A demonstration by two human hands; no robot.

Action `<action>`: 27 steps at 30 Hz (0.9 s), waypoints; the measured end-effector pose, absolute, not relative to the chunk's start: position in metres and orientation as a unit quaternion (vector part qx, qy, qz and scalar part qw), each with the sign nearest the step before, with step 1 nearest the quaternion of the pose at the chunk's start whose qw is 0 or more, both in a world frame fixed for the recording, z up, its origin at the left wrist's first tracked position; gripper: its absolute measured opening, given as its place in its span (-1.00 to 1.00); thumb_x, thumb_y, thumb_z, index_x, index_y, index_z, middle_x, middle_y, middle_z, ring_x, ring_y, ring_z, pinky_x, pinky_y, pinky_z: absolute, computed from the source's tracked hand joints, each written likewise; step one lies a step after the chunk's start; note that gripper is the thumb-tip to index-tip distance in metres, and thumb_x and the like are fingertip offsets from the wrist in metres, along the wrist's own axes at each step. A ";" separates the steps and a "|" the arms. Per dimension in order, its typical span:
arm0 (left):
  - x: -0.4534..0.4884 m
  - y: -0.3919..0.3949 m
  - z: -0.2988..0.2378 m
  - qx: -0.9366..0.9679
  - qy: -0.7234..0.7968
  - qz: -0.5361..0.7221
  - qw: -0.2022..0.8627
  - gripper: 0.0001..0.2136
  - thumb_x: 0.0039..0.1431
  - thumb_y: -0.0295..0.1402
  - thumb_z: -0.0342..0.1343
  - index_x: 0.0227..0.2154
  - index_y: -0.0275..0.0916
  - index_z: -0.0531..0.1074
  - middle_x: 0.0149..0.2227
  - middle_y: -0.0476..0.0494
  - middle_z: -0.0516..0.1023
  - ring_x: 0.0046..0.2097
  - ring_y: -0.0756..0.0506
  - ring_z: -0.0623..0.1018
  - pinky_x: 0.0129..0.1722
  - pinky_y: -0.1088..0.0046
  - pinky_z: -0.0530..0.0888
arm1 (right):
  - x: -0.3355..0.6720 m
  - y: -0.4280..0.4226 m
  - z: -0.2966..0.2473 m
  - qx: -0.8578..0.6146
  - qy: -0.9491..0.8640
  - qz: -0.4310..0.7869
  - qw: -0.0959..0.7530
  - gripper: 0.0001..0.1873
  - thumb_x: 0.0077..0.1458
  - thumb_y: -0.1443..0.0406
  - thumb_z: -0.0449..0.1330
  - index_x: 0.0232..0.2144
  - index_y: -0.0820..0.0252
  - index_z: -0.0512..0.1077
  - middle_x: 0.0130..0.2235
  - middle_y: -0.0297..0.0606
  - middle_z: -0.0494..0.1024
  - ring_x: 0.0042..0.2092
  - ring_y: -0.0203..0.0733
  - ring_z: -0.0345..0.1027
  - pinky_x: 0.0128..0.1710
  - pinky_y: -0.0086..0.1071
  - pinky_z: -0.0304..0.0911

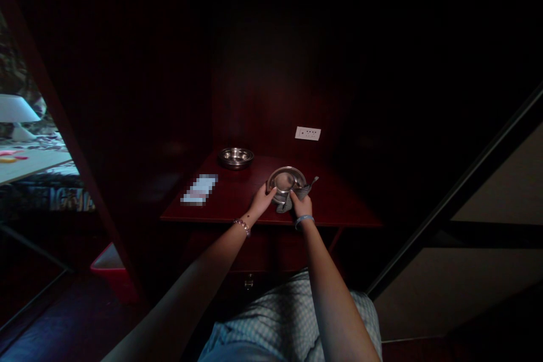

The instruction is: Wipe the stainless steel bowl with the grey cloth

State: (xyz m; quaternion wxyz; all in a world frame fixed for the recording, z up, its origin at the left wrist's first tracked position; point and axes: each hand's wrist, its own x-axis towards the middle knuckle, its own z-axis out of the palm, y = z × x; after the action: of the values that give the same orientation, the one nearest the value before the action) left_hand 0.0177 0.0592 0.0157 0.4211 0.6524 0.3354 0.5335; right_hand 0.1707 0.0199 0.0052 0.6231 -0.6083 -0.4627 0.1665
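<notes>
A shiny metal bowl point(283, 180) is tilted toward me above the front part of a dark red shelf point(237, 203). My left hand point(265, 198) grips its left rim, the thumb lying over the edge. On the other side my right hand point(302, 205) is closed on a grey cloth point(285, 205), which it presses against the bowl's right rim. One end of the cloth sticks out to the right. Another metal bowl point(236, 158), perhaps a stack, stands at the back left of the shelf.
Left of my hands lies a blurred light rectangle point(199, 189). A white socket plate point(307, 133) is on the back wall. Dark panels rise on both sides. Beyond the left one are a red bin point(112, 271) and a white lamp point(19, 116).
</notes>
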 end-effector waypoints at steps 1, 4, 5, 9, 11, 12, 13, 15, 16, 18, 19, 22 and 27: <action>0.018 0.059 0.015 0.656 0.334 0.531 0.420 -0.76 0.05 -0.34 0.10 -0.21 -0.30 0.41 -0.20 -0.22 0.55 -0.18 -0.12 0.52 -0.12 0.36 0.40 | 0.171 0.020 0.005 -0.610 -0.463 0.167 0.621 -0.62 -0.13 0.09 0.21 -0.32 0.26 0.50 -0.25 -0.12 0.60 -0.16 -0.03 0.46 -0.15 -0.29 0.31; 0.018 0.059 0.015 0.667 0.319 0.530 0.416 -0.65 -0.05 -0.40 0.19 -0.14 -0.30 0.38 -0.12 -0.24 0.53 -0.11 -0.13 0.51 -0.07 0.34 0.40 | 0.172 0.021 0.004 -0.610 -0.461 0.174 0.621 -0.59 -0.14 0.08 0.21 -0.31 0.27 0.49 -0.25 -0.11 0.59 -0.17 -0.02 0.46 -0.16 -0.28 0.32; 0.017 0.059 0.015 0.669 0.317 0.529 0.415 -0.62 -0.07 -0.41 0.21 -0.12 -0.31 0.38 -0.11 -0.25 0.53 -0.10 -0.14 0.51 -0.06 0.33 0.39 | 0.172 0.021 0.004 -0.609 -0.460 0.177 0.622 -0.58 -0.14 0.08 0.21 -0.30 0.27 0.49 -0.25 -0.10 0.59 -0.17 -0.01 0.46 -0.15 -0.27 0.31; 0.017 0.059 0.014 0.670 0.329 0.520 0.415 -0.63 -0.08 -0.44 0.20 -0.14 -0.33 0.38 -0.11 -0.28 0.53 -0.11 -0.15 0.51 -0.06 0.30 0.40 | 0.171 0.021 0.003 -0.599 -0.463 0.186 0.626 -0.56 -0.15 0.07 0.21 -0.29 0.30 0.49 -0.23 -0.08 0.59 -0.16 0.00 0.46 -0.15 -0.26 0.31; 0.018 0.060 0.013 0.665 0.333 0.521 0.419 -0.67 -0.07 -0.46 0.18 -0.16 -0.33 0.40 -0.12 -0.28 0.53 -0.11 -0.15 0.51 -0.06 0.30 0.40 | 0.171 0.022 0.003 -0.595 -0.465 0.186 0.628 -0.55 -0.15 0.07 0.21 -0.28 0.30 0.49 -0.22 -0.08 0.59 -0.15 0.01 0.45 -0.14 -0.26 0.31; 0.018 0.060 0.013 0.663 0.331 0.524 0.421 -0.68 -0.07 -0.47 0.18 -0.17 -0.33 0.40 -0.13 -0.27 0.54 -0.11 -0.15 0.51 -0.06 0.30 0.40 | 0.171 0.021 0.003 -0.594 -0.466 0.185 0.629 -0.55 -0.16 0.06 0.21 -0.28 0.30 0.50 -0.22 -0.08 0.59 -0.14 0.00 0.45 -0.14 -0.26 0.31; 0.018 0.061 0.013 0.660 0.328 0.527 0.423 -0.69 -0.07 -0.49 0.17 -0.18 -0.34 0.41 -0.13 -0.27 0.54 -0.12 -0.15 0.51 -0.05 0.30 0.40 | 0.171 0.021 0.003 -0.593 -0.468 0.184 0.629 -0.54 -0.16 0.06 0.21 -0.28 0.29 0.50 -0.22 -0.09 0.59 -0.14 0.00 0.45 -0.14 -0.26 0.31; 0.019 0.061 0.014 0.654 0.316 0.537 0.428 -0.70 -0.07 -0.51 0.16 -0.19 -0.34 0.41 -0.14 -0.26 0.54 -0.12 -0.14 0.51 -0.05 0.30 0.39 | 0.172 0.021 0.003 -0.596 -0.470 0.183 0.624 -0.55 -0.16 0.05 0.21 -0.29 0.28 0.50 -0.23 -0.10 0.59 -0.15 -0.01 0.46 -0.15 -0.27 0.32; 0.019 0.062 0.014 0.651 0.311 0.541 0.431 -0.70 -0.07 -0.52 0.15 -0.20 -0.34 0.41 -0.14 -0.26 0.54 -0.13 -0.13 0.51 -0.05 0.31 0.39 | 0.172 0.020 0.003 -0.600 -0.470 0.182 0.621 -0.56 -0.16 0.05 0.21 -0.30 0.28 0.50 -0.24 -0.10 0.59 -0.16 -0.01 0.46 -0.16 -0.28 0.32; 0.019 0.062 0.015 0.645 0.306 0.547 0.437 -0.71 -0.08 -0.54 0.15 -0.21 -0.34 0.41 -0.15 -0.25 0.54 -0.14 -0.12 0.52 -0.06 0.31 0.39 | 0.171 0.019 0.004 -0.607 -0.468 0.178 0.618 -0.57 -0.16 0.06 0.22 -0.31 0.28 0.50 -0.25 -0.09 0.59 -0.17 -0.01 0.46 -0.17 -0.28 0.32; 0.019 0.062 0.015 0.642 0.306 0.548 0.440 -0.72 -0.08 -0.55 0.14 -0.22 -0.34 0.41 -0.16 -0.25 0.55 -0.14 -0.12 0.52 -0.06 0.32 0.39 | 0.171 0.019 0.004 -0.607 -0.466 0.177 0.618 -0.57 -0.16 0.06 0.22 -0.31 0.28 0.50 -0.25 -0.09 0.59 -0.17 -0.01 0.46 -0.17 -0.28 0.32; 0.019 0.060 0.017 0.640 0.311 0.545 0.443 -0.74 -0.07 -0.55 0.13 -0.24 -0.34 0.41 -0.19 -0.22 0.55 -0.17 -0.11 0.52 -0.09 0.33 0.40 | 0.171 0.019 0.004 -0.601 -0.466 0.178 0.624 -0.57 -0.15 0.06 0.21 -0.30 0.28 0.50 -0.25 -0.10 0.59 -0.17 -0.01 0.46 -0.17 -0.27 0.32; 0.020 0.059 0.017 0.647 0.332 0.536 0.428 -0.79 -0.01 -0.55 0.05 -0.26 -0.34 0.40 -0.24 -0.18 0.55 -0.22 -0.06 0.51 -0.14 0.39 0.41 | 0.171 0.021 0.003 -0.597 -0.470 0.180 0.625 -0.56 -0.15 0.06 0.21 -0.30 0.29 0.50 -0.24 -0.10 0.59 -0.17 -0.02 0.46 -0.15 -0.28 0.31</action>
State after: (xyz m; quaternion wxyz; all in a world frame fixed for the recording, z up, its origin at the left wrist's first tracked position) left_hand 0.0201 0.0589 0.0169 0.4283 0.6472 0.3319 0.5362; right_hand 0.1707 0.0215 0.0028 0.6247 -0.5970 -0.4700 0.1802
